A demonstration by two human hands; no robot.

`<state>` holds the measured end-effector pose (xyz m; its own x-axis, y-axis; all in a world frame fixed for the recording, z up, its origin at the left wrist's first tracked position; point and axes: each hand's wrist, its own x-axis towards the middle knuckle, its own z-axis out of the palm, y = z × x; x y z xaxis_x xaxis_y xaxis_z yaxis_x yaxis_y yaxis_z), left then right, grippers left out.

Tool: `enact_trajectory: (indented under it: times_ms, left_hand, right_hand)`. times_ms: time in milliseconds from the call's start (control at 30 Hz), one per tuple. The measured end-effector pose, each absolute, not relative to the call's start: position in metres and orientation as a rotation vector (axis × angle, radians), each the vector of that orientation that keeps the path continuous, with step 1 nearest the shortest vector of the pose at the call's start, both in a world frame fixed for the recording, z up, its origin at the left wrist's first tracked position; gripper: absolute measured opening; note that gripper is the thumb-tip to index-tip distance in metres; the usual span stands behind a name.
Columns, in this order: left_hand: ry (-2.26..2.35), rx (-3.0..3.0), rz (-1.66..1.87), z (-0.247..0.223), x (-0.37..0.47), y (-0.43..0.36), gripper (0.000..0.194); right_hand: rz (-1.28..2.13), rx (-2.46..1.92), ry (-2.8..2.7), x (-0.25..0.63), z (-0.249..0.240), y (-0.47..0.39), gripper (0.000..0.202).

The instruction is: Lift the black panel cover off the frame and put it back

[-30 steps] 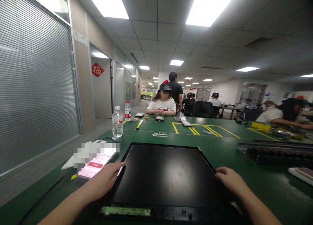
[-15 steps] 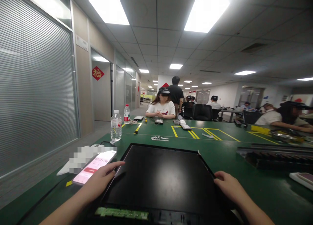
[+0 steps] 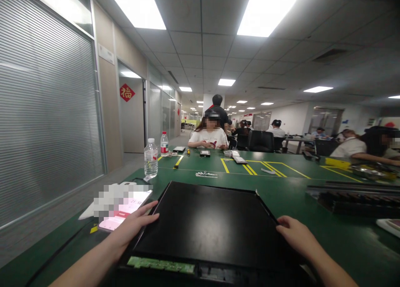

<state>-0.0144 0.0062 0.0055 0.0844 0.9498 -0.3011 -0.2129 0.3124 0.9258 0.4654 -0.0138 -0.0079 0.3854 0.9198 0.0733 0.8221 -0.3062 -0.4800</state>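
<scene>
A black flat screen panel [image 3: 206, 224] lies before me on the green table, its glossy face up. Along its near edge shows a green circuit board strip [image 3: 161, 265]. My left hand [image 3: 136, 224] grips the panel's left edge, with finger and thumb tips at the rim. On the opposite side my right hand [image 3: 295, 235] is closed around the right edge, its other fingers hidden below. Just left of my left hand lies a lit phone [image 3: 120, 214] with a timer on its screen.
Two water bottles [image 3: 151, 160] stand at the back left. White scraps [image 3: 206, 174] lie beyond the panel, and a long black part [image 3: 353, 197] lies at right. Across the table sits a person [image 3: 209, 137] near small drives [image 3: 205, 153]. Yellow tape marks the table.
The view has shifted slightly. My left fingers have moved, and two tips now show over the panel's left rim. The panel's near edge appears a little higher in view.
</scene>
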Motion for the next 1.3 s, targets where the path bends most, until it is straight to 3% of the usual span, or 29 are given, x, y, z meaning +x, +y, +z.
enact_trajectory:
  times_ms: [100, 300, 533, 1300]
  left_hand:
    - [1.114, 0.816, 1.045, 0.004, -0.014, 0.007, 0.09]
    - [0.992, 0.782, 1.037, -0.002, -0.014, 0.01, 0.078]
    - [0.982, 0.798, 1.041, 0.012, -0.009, 0.002, 0.09]
    - [0.966, 0.942, 1.207, 0.033, -0.002, -0.014, 0.068]
  right_hand:
    - [0.295, -2.209, -1.5, 0.466, -0.008, -0.013, 0.028]
    - [0.278, -2.219, -1.512, 0.468, -0.01, -0.011, 0.028]
    - [0.278, -2.212, -1.509, 0.466, -0.009, -0.012, 0.027]
    - [0.348, -2.25, -1.517, 0.466, -0.007, -0.012, 0.038]
